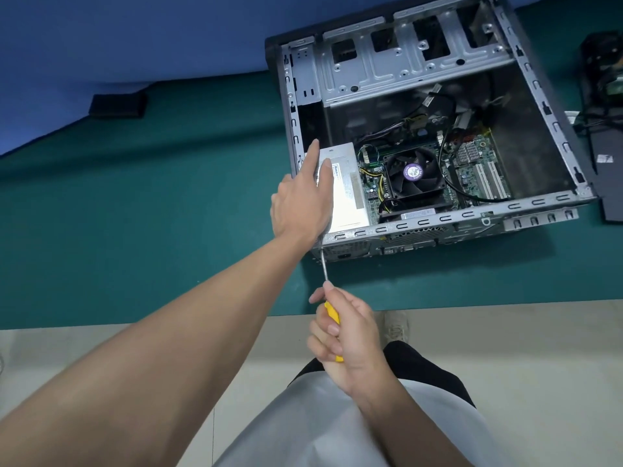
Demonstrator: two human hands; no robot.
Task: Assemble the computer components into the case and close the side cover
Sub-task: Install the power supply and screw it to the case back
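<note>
Right hand (pixel 350 335): fingers curled round screwdriver (pixel 332 314).
Left hand (pixel 301 203): fingers flat on power supply (pixel 350 197).
Bench (pixel 135 214): green mat.
Floor (pixel 505 332): pale tiles.

Tip of yellow-handled steel screwdriver (pixel 324 266) hidden behind left hand (pixel 301 203); handle mostly inside right hand (pixel 349 335). Flat black panel (pixel 611 190) cut by right edge.

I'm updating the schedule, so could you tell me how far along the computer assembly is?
Done: the motherboard and fan sit in the case. In hand: the left hand presses the power supply while the right hand holds a screwdriver to the rear corner. Left: the case's side is open, not yet covered.
</note>
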